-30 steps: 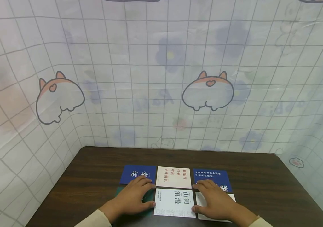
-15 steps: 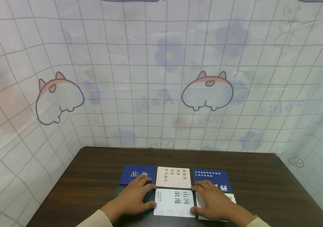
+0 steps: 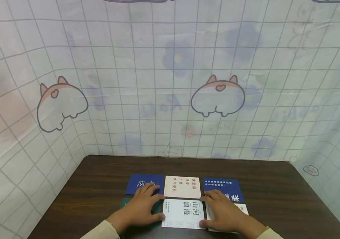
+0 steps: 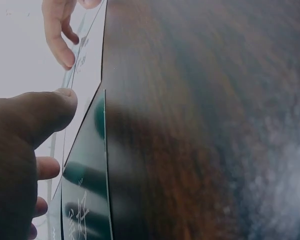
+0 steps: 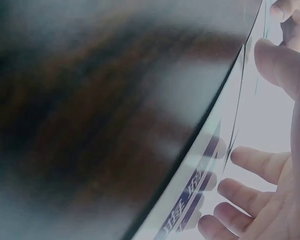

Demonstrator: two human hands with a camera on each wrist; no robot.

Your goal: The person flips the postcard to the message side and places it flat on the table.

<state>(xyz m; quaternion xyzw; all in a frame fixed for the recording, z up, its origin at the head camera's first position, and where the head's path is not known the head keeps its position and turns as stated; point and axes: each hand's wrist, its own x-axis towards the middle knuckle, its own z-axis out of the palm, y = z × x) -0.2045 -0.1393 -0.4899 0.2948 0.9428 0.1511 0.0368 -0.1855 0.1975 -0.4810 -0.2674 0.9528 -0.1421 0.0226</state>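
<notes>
Between our left hand (image 3: 141,207) and right hand (image 3: 227,213), both unclenched, the white card (image 3: 181,217) looks light, stiff; we'd pinch its edges.

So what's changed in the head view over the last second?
The right hand edged slightly left, the left hand marginally right, both inward over the front middle white card. Nothing visibly gripped or released. The six cards stayed in two rows.

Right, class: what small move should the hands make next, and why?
Probably nudge the far row's rightmost blue card slightly left: dark table shows between it and the cream card, and the right hand overlaps its near edge in the head view.
</notes>
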